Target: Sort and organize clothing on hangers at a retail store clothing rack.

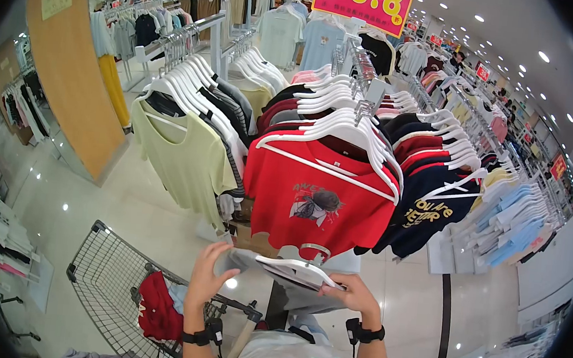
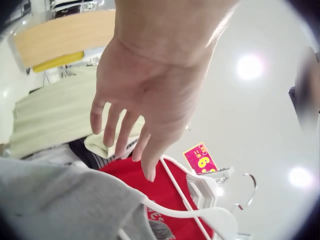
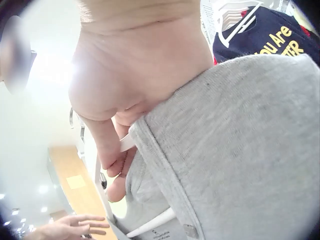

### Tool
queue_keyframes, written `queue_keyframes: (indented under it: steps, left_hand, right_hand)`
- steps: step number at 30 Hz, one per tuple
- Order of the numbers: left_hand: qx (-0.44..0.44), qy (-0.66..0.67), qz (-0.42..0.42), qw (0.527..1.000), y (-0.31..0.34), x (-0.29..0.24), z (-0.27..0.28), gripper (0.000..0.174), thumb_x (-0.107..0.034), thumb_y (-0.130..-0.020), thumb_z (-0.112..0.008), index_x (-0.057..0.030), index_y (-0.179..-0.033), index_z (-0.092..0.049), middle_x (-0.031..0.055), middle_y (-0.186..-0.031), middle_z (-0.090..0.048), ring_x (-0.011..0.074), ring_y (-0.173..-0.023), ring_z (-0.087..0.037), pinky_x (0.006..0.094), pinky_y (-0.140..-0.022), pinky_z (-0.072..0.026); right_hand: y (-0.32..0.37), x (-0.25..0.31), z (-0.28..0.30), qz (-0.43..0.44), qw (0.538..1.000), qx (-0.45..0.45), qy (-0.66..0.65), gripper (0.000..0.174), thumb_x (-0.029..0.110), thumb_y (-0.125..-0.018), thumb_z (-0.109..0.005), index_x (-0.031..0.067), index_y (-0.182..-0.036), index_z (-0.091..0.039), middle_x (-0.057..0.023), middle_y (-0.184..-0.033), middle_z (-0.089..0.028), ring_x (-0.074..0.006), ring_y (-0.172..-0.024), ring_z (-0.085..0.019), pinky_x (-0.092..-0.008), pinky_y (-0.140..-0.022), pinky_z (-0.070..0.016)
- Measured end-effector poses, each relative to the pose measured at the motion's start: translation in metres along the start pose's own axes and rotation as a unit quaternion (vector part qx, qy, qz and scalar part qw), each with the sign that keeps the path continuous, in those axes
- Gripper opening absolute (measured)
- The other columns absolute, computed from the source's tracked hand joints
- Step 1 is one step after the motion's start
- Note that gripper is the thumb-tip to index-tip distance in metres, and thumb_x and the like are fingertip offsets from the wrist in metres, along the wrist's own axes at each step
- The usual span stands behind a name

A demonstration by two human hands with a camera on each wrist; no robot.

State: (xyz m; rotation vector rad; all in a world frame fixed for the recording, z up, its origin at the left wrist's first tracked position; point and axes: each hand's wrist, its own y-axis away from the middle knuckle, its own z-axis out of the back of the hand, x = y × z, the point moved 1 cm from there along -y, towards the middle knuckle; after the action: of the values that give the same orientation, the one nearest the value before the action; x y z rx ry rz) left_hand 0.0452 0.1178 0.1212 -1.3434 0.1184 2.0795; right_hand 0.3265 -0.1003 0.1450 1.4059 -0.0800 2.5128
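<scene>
A grey T-shirt (image 1: 298, 297) hangs on a white hanger (image 1: 306, 269) in front of the person's body. The right hand (image 1: 355, 299) pinches the hanger by one arm, at the shirt's neckline; in the right wrist view its thumb and fingers (image 3: 116, 190) close around the white plastic at the collar. On the other side, the left hand (image 1: 206, 275) is held up beside the shirt's far shoulder. Its fingers are extended and hold nothing in the left wrist view, where the grey cloth (image 2: 65, 200) lies below the palm.
A rack with a red printed T-shirt (image 1: 312, 202), a pale green top (image 1: 183, 153) and a navy shirt (image 1: 426, 215) stands ahead. A wire shopping cart (image 1: 105, 265) with a red garment (image 1: 159, 304) is at the left. A red price sign (image 1: 363, 1) tops the rack.
</scene>
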Motion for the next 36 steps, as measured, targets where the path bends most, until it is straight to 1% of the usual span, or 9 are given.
queue_keyframes:
  steps: [1, 5, 10, 17, 25, 27, 30, 33, 36]
  left_hand:
    - [-0.026, -0.072, -0.082, 0.994, 0.001, 0.006, 0.003, 0.038, -0.02, -0.087, -0.078, -0.0046, -0.12, -0.068, 0.0112, -0.123, -0.067, 0.0317, -0.109, -0.064, 0.0405, -0.095, -0.0503]
    - [0.062, -0.039, -0.086, 0.994, 0.008, 0.029, -0.004, 0.037, -0.021, -0.089, -0.077, -0.004, -0.12, -0.067, 0.013, -0.119, -0.068, 0.0357, -0.11, -0.062, 0.0436, -0.098, -0.048]
    - [0.135, 0.035, 0.04, 0.989, 0.018, 0.034, -0.005, 0.025, -0.016, -0.093, -0.07, 0.0001, -0.112, -0.067, 0.0189, -0.097, -0.07, 0.0339, -0.091, -0.067, 0.0406, -0.081, -0.0516]
    - [0.15, 0.022, 0.005, 0.988, 0.03, -0.004, -0.016, 0.024, -0.023, -0.094, -0.069, -0.0008, -0.102, -0.066, 0.0213, -0.088, -0.066, 0.0434, -0.082, -0.062, 0.045, -0.072, -0.0488]
    - [0.15, -0.007, 0.003, 0.989, 0.026, -0.043, -0.031, 0.025, -0.029, -0.096, -0.066, -0.005, -0.102, -0.063, 0.0212, -0.081, -0.064, 0.0439, -0.077, -0.061, 0.0478, -0.067, -0.0462]
    - [0.105, 0.009, -0.011, 0.994, 0.027, -0.048, -0.032, 0.022, -0.022, -0.093, -0.071, -0.0014, -0.099, -0.065, 0.0172, -0.072, -0.059, 0.0297, -0.06, -0.054, 0.0368, -0.059, -0.0437]
    - [0.117, 0.052, -0.017, 0.992, 0.025, -0.045, -0.03, 0.018, -0.017, -0.092, -0.072, -0.0008, -0.099, -0.066, 0.0119, -0.068, -0.057, 0.0191, -0.058, -0.051, 0.032, -0.057, -0.0419]
    - [0.099, 0.084, 0.038, 0.991, 0.026, -0.039, -0.023, 0.015, -0.013, -0.091, -0.071, 0.0004, -0.097, -0.067, 0.0037, -0.068, -0.059, 0.0094, -0.063, -0.049, 0.0278, -0.059, -0.041]
    - [0.069, 0.118, 0.048, 0.989, 0.027, -0.024, -0.016, 0.019, -0.019, -0.091, -0.073, -0.001, -0.096, -0.067, 0.0072, -0.065, -0.054, 0.0138, -0.06, -0.049, 0.0314, -0.057, -0.0403]
  right_hand:
    - [0.001, -0.004, 0.003, 0.003, 1.0, 0.013, -0.021, 0.018, 0.024, -0.094, -0.067, 0.0078, -0.092, -0.075, -0.0051, -0.076, -0.066, -0.0146, -0.071, -0.054, -0.0286, -0.064, -0.0418]
    - [0.003, -0.004, 0.01, 0.035, 0.997, 0.034, -0.066, 0.019, 0.024, -0.094, -0.068, 0.007, -0.094, -0.076, -0.0028, -0.079, -0.069, -0.0132, -0.069, -0.054, -0.0284, -0.062, -0.0414]
    - [0.0, 0.003, 0.007, 0.004, 0.999, 0.003, -0.05, 0.021, 0.025, -0.095, -0.067, 0.0056, -0.095, -0.076, -0.0026, -0.074, -0.068, -0.0124, -0.063, -0.052, -0.0287, -0.057, -0.0405]
    - [-0.002, 0.003, -0.019, -0.053, 0.997, -0.042, -0.024, 0.03, 0.028, -0.098, -0.067, -0.0018, -0.1, -0.07, -0.0058, -0.063, -0.053, -0.0117, -0.06, -0.051, -0.0331, -0.056, -0.0444]
    - [-0.008, 0.018, -0.036, 0.0, 0.999, -0.026, -0.021, 0.03, 0.03, -0.098, -0.068, -0.0006, -0.102, -0.069, -0.0109, -0.063, -0.055, -0.0163, -0.058, -0.053, -0.0364, -0.058, -0.045]
    - [-0.004, 0.015, -0.036, 0.009, 0.999, -0.032, -0.033, 0.031, 0.029, -0.097, -0.069, -0.0009, -0.102, -0.069, -0.012, -0.063, -0.056, -0.0175, -0.058, -0.055, -0.0359, -0.058, -0.0449]
    - [-0.001, 0.022, -0.021, -0.022, 0.999, -0.002, -0.037, 0.026, 0.024, -0.095, -0.072, -0.0007, -0.104, -0.07, -0.0044, -0.076, -0.066, -0.0104, -0.067, -0.058, -0.0291, -0.064, -0.048]
    - [0.008, 0.029, 0.004, -0.028, 0.997, -0.076, -0.013, 0.034, 0.03, -0.086, -0.081, 0.0023, -0.103, -0.071, -0.008, -0.092, -0.069, -0.0195, -0.082, -0.062, -0.0306, -0.073, -0.0474]
    - [0.024, 0.002, 0.017, 0.026, 0.99, -0.13, 0.045, 0.037, 0.029, -0.085, -0.082, 0.0029, -0.108, -0.071, -0.0101, -0.095, -0.072, -0.0238, -0.08, -0.063, -0.0323, -0.072, -0.0495]
